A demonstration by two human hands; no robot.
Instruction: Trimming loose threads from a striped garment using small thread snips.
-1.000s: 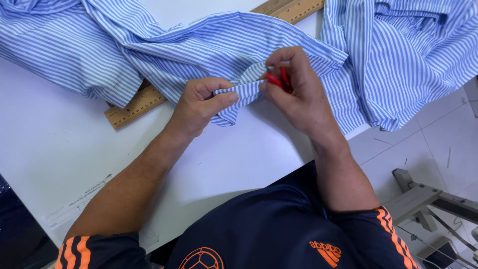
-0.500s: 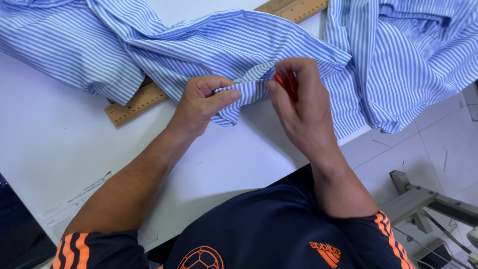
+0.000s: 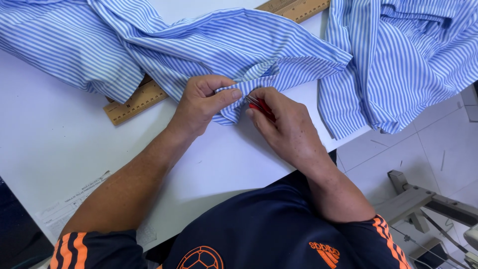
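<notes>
Both hands (image 3: 249, 112) pinch striped cloth (image 3: 239, 47), right holding red snips (image 3: 261, 107).

Head-worn camera looks steeply down, close over the white table (image 3: 59, 149).

The left hand (image 3: 201, 107) pinches a small fold of the blue and white striped cotton shirt (image 3: 224, 47) between thumb and fingers. The right hand (image 3: 286, 124) is just beside it and holds a little red-handled metal snipping tool (image 3: 260, 105), with its tip touching the same fold. The shirt lies in a heap on the white flat table (image 3: 59, 159). A long wooden ruler (image 3: 137, 102) pokes out from under the cloth. Part of the shirt hangs over the table edge, above the pale tiled floor (image 3: 428, 149).
</notes>
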